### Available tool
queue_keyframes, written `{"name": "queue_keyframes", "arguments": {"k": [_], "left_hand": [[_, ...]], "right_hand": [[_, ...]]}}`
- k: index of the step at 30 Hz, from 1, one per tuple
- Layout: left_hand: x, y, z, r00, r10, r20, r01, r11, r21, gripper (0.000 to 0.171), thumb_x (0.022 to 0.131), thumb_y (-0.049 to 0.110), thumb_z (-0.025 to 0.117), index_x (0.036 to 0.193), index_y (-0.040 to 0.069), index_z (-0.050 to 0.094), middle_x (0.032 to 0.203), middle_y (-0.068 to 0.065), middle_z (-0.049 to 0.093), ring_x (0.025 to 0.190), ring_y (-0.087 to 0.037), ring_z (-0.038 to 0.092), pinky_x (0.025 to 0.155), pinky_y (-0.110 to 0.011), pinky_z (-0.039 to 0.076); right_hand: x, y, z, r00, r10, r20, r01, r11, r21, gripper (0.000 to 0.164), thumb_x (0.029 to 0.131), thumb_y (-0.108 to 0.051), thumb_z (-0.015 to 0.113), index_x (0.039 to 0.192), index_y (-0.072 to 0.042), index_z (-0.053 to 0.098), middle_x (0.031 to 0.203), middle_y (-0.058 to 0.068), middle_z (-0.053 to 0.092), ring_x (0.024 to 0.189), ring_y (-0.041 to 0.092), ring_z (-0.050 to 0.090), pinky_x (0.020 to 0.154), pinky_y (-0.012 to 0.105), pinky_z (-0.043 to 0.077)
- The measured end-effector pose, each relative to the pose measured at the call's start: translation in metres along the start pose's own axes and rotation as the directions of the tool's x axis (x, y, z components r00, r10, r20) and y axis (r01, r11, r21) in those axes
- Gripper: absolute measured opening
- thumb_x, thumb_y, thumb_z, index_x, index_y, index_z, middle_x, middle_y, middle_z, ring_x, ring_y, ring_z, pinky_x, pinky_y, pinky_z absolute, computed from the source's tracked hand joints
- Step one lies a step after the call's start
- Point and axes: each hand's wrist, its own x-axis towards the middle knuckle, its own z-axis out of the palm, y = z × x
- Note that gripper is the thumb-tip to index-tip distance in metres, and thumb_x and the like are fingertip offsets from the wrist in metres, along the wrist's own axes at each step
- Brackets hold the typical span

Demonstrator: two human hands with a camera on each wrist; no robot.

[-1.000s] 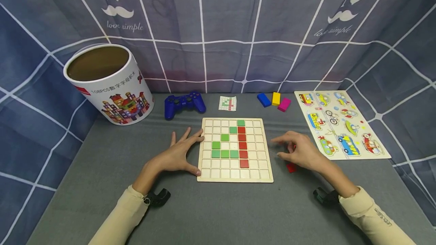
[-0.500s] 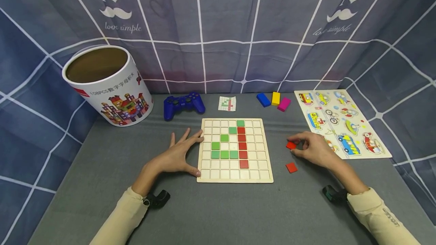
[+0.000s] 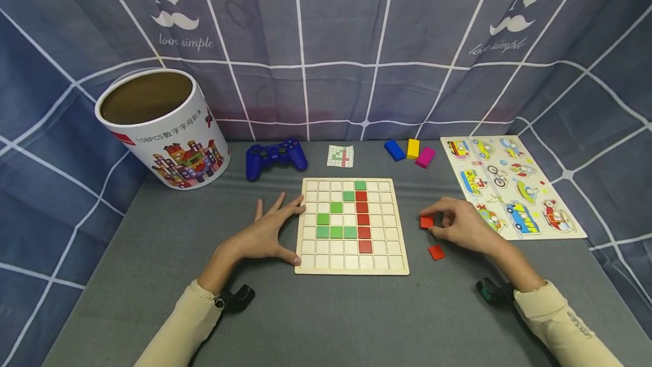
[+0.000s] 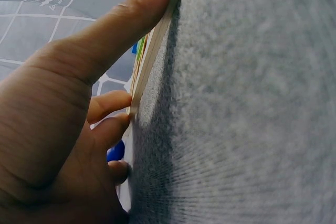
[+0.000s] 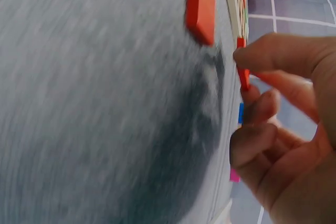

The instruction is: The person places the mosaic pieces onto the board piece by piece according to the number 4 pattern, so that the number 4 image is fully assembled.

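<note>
A wooden grid board [image 3: 379, 262] lies flat, with green squares and a column of red squares in its cells. Along its left edge, my left hand [image 3: 262, 234] rests with fingers spread; in the left wrist view, the thumb [image 4: 123, 22] and fingertips touch the board's side. To the right of the board, my right hand [image 3: 460, 224] pinches a red square tile [image 3: 426, 222] between thumb and fingers. The right wrist view shows this tile [image 5: 242, 64] held edge-on. A second red tile [image 3: 436, 252] lies on the table just below that hand.
Behind the board are a small pattern card [image 3: 340, 156], a blue game controller [image 3: 277, 157], and blue [image 3: 394, 150], yellow [image 3: 412, 148] and magenta blocks [image 3: 425, 157]. A large white bucket [image 3: 168, 135] stands back left. A vehicle picture board [image 3: 509, 186] lies right.
My right hand first moved right, away from the board, to a red tile. It has since come slightly left with that tile pinched. The left hand stays at the board's edge.
</note>
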Motion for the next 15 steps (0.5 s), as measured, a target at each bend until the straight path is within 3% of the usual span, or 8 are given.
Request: {"name": "queue_keyframes", "arguments": {"k": [7,15], "left_hand": [[0.0,-0.001,0.001,1.0,-0.001,-0.001,0.001,1.0,0.002,0.117,0.06,0.057,0.091,0.156,0.021,0.035,0.167,0.003,0.01,0.151,-0.034,-0.006,0.106,-0.07,-0.019],[0.001,-0.002,0.001,1.0,-0.001,-0.001,0.001,1.0,0.007,0.118,0.06,0.058,0.091,0.156,0.021,0.035,0.167,0.003,0.01,0.151,-0.034,-0.006,0.106,-0.07,-0.019]], "right_hand": [[0.009,-0.019,0.015,0.984,-0.174,0.038,0.167,0.977,0.135,0.038,0.073,0.005,0.081,0.104,-0.016,0.079,0.082,-0.001,0.061,0.054,0.008,0.047,0.048,0.023,0.04],[0.01,-0.049,0.037,0.975,-0.191,0.111,0.17,0.971,0.17,0.038,0.073,0.001,0.083,0.104,-0.021,0.079,0.084,-0.003,0.061,0.056,0.007,0.047,0.048,0.022,0.039]]}}
